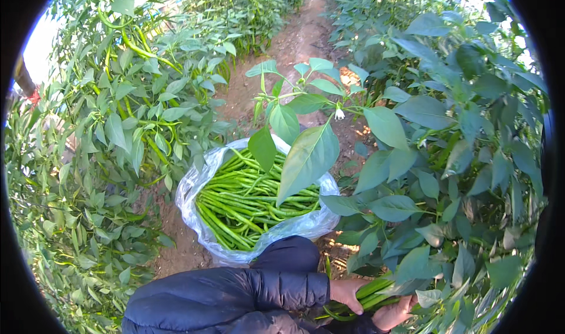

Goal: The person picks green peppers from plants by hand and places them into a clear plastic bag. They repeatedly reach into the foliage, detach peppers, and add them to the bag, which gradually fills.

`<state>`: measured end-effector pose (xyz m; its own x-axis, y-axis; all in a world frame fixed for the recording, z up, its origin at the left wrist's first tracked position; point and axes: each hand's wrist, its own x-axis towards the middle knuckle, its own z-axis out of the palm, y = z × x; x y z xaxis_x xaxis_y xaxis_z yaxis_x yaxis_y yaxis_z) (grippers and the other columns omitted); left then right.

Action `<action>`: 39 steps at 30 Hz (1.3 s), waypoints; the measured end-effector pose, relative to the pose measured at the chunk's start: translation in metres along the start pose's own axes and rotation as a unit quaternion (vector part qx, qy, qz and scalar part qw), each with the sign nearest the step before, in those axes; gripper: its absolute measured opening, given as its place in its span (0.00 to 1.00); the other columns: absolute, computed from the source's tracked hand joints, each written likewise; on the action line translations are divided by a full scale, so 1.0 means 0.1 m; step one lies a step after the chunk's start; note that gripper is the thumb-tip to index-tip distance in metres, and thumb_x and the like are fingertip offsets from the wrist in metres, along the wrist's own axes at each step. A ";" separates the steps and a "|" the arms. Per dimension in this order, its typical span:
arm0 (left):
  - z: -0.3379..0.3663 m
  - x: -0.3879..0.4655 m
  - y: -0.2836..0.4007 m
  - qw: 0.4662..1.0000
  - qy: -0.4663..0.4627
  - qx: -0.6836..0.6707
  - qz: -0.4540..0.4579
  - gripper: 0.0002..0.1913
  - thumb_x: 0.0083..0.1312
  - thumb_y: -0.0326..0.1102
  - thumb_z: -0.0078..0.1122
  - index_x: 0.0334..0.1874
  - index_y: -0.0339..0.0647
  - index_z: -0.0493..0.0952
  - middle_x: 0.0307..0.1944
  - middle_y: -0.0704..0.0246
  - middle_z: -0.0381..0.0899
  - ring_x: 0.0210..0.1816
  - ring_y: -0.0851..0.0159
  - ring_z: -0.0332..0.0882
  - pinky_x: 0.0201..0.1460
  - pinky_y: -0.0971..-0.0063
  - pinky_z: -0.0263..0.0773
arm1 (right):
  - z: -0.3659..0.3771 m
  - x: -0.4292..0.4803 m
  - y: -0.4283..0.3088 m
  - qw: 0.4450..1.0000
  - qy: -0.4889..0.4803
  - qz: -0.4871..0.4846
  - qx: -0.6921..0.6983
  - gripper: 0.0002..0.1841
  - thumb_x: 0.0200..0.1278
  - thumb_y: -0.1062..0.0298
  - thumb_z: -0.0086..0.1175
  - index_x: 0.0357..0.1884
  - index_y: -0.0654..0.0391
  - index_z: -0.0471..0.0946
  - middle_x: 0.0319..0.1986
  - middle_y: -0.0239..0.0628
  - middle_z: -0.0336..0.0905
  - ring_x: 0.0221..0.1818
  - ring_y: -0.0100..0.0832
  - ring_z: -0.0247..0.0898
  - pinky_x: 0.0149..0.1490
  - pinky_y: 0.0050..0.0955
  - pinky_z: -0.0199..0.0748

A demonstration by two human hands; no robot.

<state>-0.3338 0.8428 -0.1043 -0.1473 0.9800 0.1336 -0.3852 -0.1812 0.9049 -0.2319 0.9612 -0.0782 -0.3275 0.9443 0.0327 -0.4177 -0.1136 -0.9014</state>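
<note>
At the lower right, my left hand [348,293] is closed around a bunch of long green chili peppers [375,290], its thumb lying over them. Just beyond and below it, my right hand [393,313] is at the far end of the bunch, among the leaves of a pepper plant [415,268]. Leaves partly cover its fingers, and whether they grip anything is unclear. A clear plastic bag [190,219] stands in front of me with its mouth spread, filled with many long green peppers [247,201]. Dark padded sleeves cover my arms.
A bare soil path [304,38] runs ahead between dense pepper rows. The left row bears hanging green peppers [137,47]. A branch with a white flower [339,113] and large leaves [309,157] overhangs the bag. My dark-clothed knee [289,252] is against the bag's near side.
</note>
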 end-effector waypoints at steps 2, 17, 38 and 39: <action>0.00 -0.04 -0.10 0.999 -0.016 -0.037 -0.001 0.42 0.43 0.33 0.75 0.63 0.38 0.63 0.56 0.69 0.72 0.56 0.70 0.66 0.62 0.73 0.60 | 0.10 -0.10 0.07 1.000 -0.010 -0.007 -0.023 0.14 0.62 0.69 0.54 0.47 0.64 0.69 0.43 0.39 0.74 0.43 0.31 0.71 0.50 0.30 0.70; 0.70 -1.19 0.51 0.896 0.189 -0.373 0.150 0.31 0.50 0.30 0.62 0.60 0.39 0.66 0.52 0.63 0.74 0.54 0.58 0.73 0.59 0.63 0.68 | 0.66 -1.13 -0.88 0.871 -0.425 0.210 0.126 0.15 0.60 0.76 0.56 0.49 0.66 0.71 0.44 0.42 0.76 0.49 0.31 0.73 0.55 0.27 0.71; 0.00 -2.17 0.81 0.902 0.240 -0.328 0.149 0.23 0.57 0.35 0.60 0.54 0.36 0.69 0.46 0.61 0.76 0.46 0.59 0.76 0.53 0.63 0.73 | 1.20 -1.72 -0.49 0.812 -0.523 0.220 -0.136 0.11 0.53 0.68 0.62 0.28 0.62 0.70 0.21 0.32 0.73 0.21 0.24 0.67 0.27 0.22 0.64; -0.04 -2.18 0.79 0.906 0.235 -0.320 0.149 0.23 0.57 0.36 0.60 0.54 0.35 0.69 0.45 0.61 0.76 0.45 0.58 0.76 0.51 0.63 0.74 | 1.23 -1.66 -0.45 0.815 -0.513 0.235 -0.134 0.11 0.53 0.68 0.62 0.28 0.62 0.71 0.20 0.32 0.72 0.20 0.23 0.66 0.26 0.22 0.63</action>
<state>-0.3354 0.6142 -0.0633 -0.6449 0.7642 0.0106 -0.6915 -0.5894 0.4178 -0.2629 0.7713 0.0104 -0.9913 0.0452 -0.1237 0.1132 -0.1870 -0.9758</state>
